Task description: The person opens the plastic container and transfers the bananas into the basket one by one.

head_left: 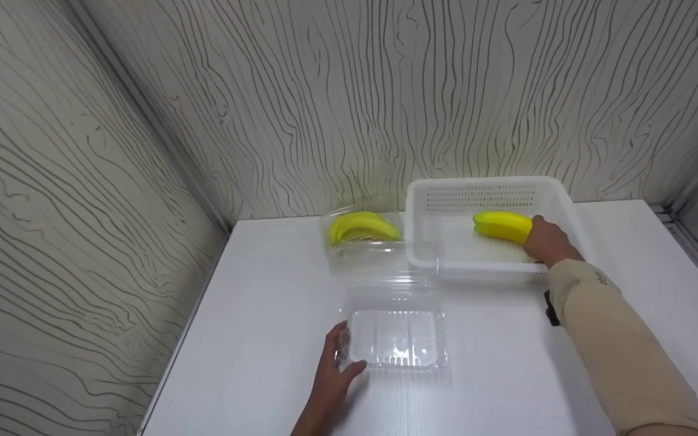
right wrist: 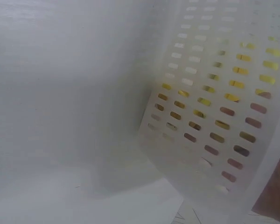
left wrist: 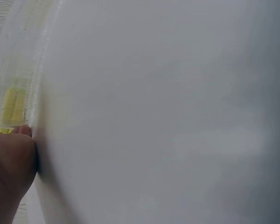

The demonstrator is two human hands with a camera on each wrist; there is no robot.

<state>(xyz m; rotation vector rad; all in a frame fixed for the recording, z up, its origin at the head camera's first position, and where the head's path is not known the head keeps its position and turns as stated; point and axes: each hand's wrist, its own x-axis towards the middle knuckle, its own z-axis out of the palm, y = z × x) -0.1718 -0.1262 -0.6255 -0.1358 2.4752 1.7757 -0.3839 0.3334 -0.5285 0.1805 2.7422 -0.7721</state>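
Note:
A clear plastic clamshell box (head_left: 394, 339) lies with its lid raised on the white table. My left hand (head_left: 335, 366) holds its near left corner, thumb at the front and fingers along the side. The left wrist view shows that hand (left wrist: 11, 154) at the clear plastic edge. Over at the right, my right hand (head_left: 550, 241) reaches into a white plastic basket (head_left: 418, 263) and grips the right end of a yellow banana (head_left: 502, 226). In the right wrist view, the slotted basket wall (right wrist: 200, 116) hides most of that hand, and yellow shows through its slots.
Behind the box, another clear clamshell (head_left: 337, 260) with yellow bananas (head_left: 362, 228) in it stands left of the basket. A wood-grain patterned panel (head_left: 325, 109) rises behind the white table (head_left: 252, 315), and another panel (head_left: 52, 212) stands on the left.

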